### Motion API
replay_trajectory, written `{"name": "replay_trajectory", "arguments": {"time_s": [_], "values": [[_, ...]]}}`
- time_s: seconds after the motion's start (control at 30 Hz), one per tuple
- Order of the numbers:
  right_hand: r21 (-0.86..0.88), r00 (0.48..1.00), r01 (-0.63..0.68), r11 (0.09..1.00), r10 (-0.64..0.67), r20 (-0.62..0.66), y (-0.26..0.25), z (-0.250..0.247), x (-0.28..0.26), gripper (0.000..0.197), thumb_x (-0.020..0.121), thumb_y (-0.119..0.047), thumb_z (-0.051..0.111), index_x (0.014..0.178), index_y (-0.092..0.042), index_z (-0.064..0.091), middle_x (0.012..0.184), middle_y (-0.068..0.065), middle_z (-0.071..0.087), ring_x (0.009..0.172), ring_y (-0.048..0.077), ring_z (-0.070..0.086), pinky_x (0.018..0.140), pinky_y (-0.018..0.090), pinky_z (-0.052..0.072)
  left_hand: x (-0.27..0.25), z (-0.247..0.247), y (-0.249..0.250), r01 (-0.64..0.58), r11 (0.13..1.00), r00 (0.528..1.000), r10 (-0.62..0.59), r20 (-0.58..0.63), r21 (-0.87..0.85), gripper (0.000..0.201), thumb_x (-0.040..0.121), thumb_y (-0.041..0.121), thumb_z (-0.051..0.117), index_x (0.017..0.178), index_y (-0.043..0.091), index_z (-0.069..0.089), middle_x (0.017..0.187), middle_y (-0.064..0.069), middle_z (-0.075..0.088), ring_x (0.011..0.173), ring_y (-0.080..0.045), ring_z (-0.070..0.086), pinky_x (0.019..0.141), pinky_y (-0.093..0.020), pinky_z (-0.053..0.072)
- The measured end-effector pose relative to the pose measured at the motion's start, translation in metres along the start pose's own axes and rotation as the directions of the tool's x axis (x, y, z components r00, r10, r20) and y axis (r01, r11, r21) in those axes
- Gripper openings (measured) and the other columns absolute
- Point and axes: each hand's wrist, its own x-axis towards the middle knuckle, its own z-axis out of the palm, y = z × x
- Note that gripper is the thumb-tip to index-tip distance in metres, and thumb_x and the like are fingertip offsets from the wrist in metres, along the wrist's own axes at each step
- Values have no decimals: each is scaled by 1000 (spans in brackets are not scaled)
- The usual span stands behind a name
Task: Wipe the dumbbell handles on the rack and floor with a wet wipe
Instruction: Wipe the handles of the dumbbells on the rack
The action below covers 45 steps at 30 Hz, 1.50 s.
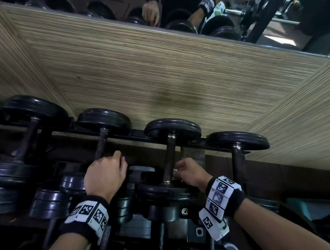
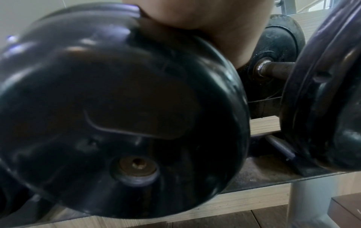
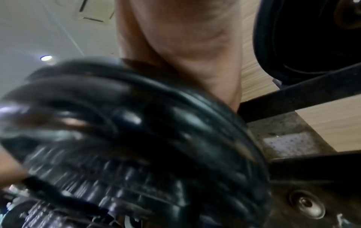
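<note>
Several black dumbbells lie across a dark rack [image 1: 137, 135]. My right hand [image 1: 184, 172] pinches a white wet wipe [image 1: 175, 175] against the lower end of the third dumbbell's rusty handle [image 1: 171, 155], just above its front plate [image 1: 164, 192]. My left hand [image 1: 105, 173] hovers with curled fingers over the near end of the second dumbbell's handle [image 1: 102, 143]. Whether it holds that handle is hidden. In the left wrist view a big plate face [image 2: 117, 108] blocks the fingers, and only the palm [image 2: 205, 18] shows. The right wrist view is blurred, with the palm [image 3: 185, 46] above a plate [image 3: 136, 138].
A fourth dumbbell [image 1: 236, 139] lies to the right and heavier ones [image 1: 34, 111] to the left. More weights sit on a lower tier [image 1: 124, 204]. A wood-grain wall panel [image 1: 137, 68] rises behind the rack, with a mirror [image 1: 269, 12] above it.
</note>
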Motion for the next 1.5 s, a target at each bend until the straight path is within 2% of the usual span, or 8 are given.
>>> {"name": "replay_trajectory", "arguments": {"time_s": [0.13,0.37,0.63,0.8,0.9,1.2,1.37,1.5], "values": [[139,994,19,990,-3,-113,-10,-14,10,18,95,9,54,103,10,70,89,12,71,63,3,63,51,11,43,0,2,-1,5,1000,1000,-5,2,1,19,84,24,71,74,12,59,45,-4,52,37,-30,52,42,-22,24],[202,949,86,976,-19,-315,-17,-21,39,25,91,2,60,111,-6,73,101,8,76,73,4,64,57,13,44,0,1,-1,-3,1000,1000,3,1,-6,21,83,24,72,72,13,58,44,-2,51,36,-29,52,42,-21,24],[11,999,3,1000,-4,43,0,-8,-14,12,90,5,62,85,3,72,75,5,68,59,0,57,64,13,43,0,0,1,5,1000,1000,-5,-2,-3,20,82,22,73,71,13,59,43,-3,50,35,-29,52,42,-20,21],[216,967,59,975,-2,-254,-13,-23,23,18,95,-3,61,107,-5,75,89,4,75,76,19,63,67,29,50,-1,1,0,16,1000,1000,-16,4,2,20,83,24,73,73,14,59,43,-2,51,36,-28,52,42,-21,20],[84,930,91,992,-54,-365,-24,-32,37,17,93,-6,63,104,-8,77,86,-1,72,69,9,60,56,13,43,0,2,0,15,1000,1000,-15,-2,-2,20,81,23,75,72,13,59,44,-3,52,36,-30,52,43,-21,21],[48,999,18,999,-20,46,1,-15,-22,16,93,-6,63,87,-8,77,87,8,77,74,6,64,68,18,46,0,2,1,23,1000,1000,-23,7,-7,19,82,24,74,73,13,60,45,-2,53,37,-29,53,43,-21,19],[-18,922,193,981,-187,-338,-13,-26,-1,20,98,-13,62,114,-13,73,96,-5,77,81,1,69,71,15,52,0,-1,1,24,1000,1000,-24,1,-12,20,79,22,77,71,13,60,42,-2,50,34,-28,51,44,-19,8],[-166,881,217,962,-267,-392,-25,-22,8,25,97,-12,60,119,-11,72,109,-3,75,103,6,69,92,26,56,-1,2,0,39,999,999,-39,2,-6,19,82,24,74,74,13,61,44,-3,52,37,-29,53,43,-21,16]]}}
